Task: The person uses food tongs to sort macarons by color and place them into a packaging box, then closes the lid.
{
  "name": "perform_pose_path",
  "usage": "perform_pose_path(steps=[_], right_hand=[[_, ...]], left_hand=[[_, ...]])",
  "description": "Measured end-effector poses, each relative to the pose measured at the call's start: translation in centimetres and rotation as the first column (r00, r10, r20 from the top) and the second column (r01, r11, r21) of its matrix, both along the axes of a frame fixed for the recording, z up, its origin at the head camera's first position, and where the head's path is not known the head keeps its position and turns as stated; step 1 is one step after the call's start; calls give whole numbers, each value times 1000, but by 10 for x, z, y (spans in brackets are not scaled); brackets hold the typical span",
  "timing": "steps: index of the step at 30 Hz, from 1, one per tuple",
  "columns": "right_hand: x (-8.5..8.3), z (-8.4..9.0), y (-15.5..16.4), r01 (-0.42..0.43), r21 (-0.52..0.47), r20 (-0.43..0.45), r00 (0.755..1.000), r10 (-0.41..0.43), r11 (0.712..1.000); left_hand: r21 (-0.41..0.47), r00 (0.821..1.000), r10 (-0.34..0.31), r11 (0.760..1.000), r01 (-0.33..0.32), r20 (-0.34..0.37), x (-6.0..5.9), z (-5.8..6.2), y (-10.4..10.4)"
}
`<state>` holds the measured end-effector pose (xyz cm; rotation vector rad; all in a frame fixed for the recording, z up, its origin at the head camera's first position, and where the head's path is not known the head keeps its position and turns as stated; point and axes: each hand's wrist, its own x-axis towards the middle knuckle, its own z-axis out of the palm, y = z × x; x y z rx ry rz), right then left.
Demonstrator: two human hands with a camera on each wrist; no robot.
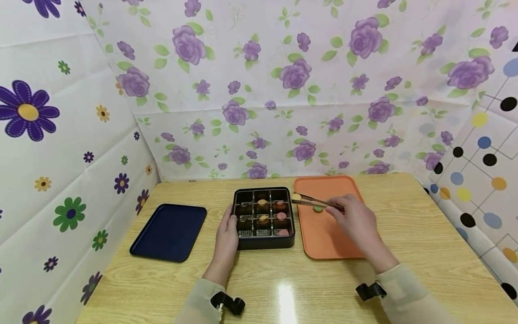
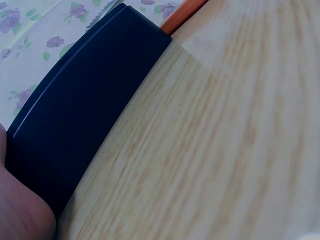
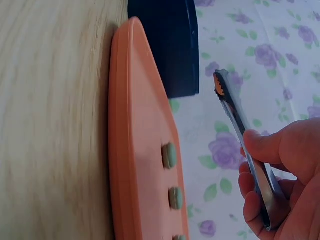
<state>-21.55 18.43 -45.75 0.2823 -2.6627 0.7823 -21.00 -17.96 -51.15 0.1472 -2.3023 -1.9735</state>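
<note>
A black compartment box (image 1: 243, 242) stands mid-table and holds several round sweets, orange (image 1: 262, 202) and pink (image 1: 281, 216). My left hand (image 1: 231, 221) grips its left wall, thumb on the rim; the left wrist view shows only the box side (image 2: 85, 115) and my palm (image 2: 20, 210). My right hand (image 1: 333, 208) holds metal tongs (image 1: 313, 201) over the orange tray (image 1: 323, 243). The tongs pinch a yellow-orange sweet (image 1: 296, 197) at the box's far right corner. In the right wrist view the tongs (image 3: 240, 125) hang above the tray (image 3: 135, 150), where green sweets (image 3: 169, 155) lie.
A dark blue tray (image 1: 170, 231) lies left of the box on the wooden table (image 1: 404, 234). Flowered cloth walls close in the back and both sides. One green sweet (image 1: 318, 209) on the orange tray sits just under the tongs.
</note>
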Motion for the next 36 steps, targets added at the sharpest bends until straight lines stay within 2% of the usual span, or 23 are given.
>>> perform_pose_path(steps=[15,36], right_hand=[[9,-2,-34,-58,-17,28,998,59,998],[23,-5,-74,-140,15,85,987,138,990]], left_hand=[[-16,1000,13,1000,-13,-13,-1,0,1],[-24,1000,12,1000,-12,-3,0,1,1]])
